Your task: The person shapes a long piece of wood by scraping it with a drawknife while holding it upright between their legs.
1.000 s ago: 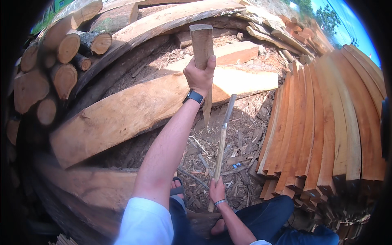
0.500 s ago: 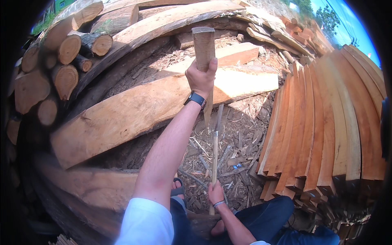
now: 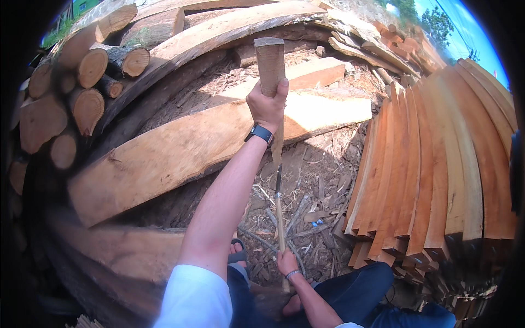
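Note:
My left hand (image 3: 266, 106), a dark watch on its wrist, is closed round a wooden stake (image 3: 269, 63). The stake stands upright, wide and square at its top and tapering to a point (image 3: 277, 150) below my fist. Lower down, my right hand (image 3: 288, 262) grips the wooden handle (image 3: 280, 227) of a long-handled machete. Its narrow dark blade (image 3: 279, 177) reaches up to the stake's tapered end; blade and tip overlap in view, and whether they touch I cannot tell.
A thick plank (image 3: 180, 153) lies across the ground behind the stake. Cut logs (image 3: 87, 109) are piled at the left; sawn boards (image 3: 426, 164) are stacked at the right. Wood chips (image 3: 322, 229) and sticks cover the ground. My sandalled foot (image 3: 237, 251) is near the machete handle.
The machete blade has swung left, from beside the stake to its pointed end. The left hand and stake have shifted very slightly left.

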Tool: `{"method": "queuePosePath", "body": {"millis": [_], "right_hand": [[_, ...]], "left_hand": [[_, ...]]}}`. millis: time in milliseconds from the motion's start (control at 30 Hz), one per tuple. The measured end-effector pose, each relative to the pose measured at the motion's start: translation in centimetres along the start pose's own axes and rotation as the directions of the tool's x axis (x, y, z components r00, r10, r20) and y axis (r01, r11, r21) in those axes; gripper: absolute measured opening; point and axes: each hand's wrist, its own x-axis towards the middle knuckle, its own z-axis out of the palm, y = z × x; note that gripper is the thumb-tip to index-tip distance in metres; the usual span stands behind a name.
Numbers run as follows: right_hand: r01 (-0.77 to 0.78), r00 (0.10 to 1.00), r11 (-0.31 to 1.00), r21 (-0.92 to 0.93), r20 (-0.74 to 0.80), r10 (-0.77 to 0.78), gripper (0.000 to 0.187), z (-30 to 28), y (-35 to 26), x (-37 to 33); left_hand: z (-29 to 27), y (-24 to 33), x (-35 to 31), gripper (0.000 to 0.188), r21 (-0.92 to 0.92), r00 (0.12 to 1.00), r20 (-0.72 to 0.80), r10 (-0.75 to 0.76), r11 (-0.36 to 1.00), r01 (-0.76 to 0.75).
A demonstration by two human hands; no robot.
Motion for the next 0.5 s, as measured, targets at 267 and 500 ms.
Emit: {"method": "queuePosePath", "body": {"millis": [267, 500], "right_hand": [[-0.528, 0.821, 0.338, 0.779, 0.570, -0.030, 0.027, -1.4, 0.4, 1.1], [-0.314, 0.942, 0.353, 0.881, 0.335, 0.003, 0.029, -4.3, -0.7, 1.7]], "left_hand": [[0.4, -0.5, 0.0, 0.058, 0.012, 0.999, -0.036, 0.021, 1.000, -0.020], [-0.5, -1.0, 0.5, 0.056, 0.024, 0.999, -0.019, 0.049, 0.999, -0.049]]}}
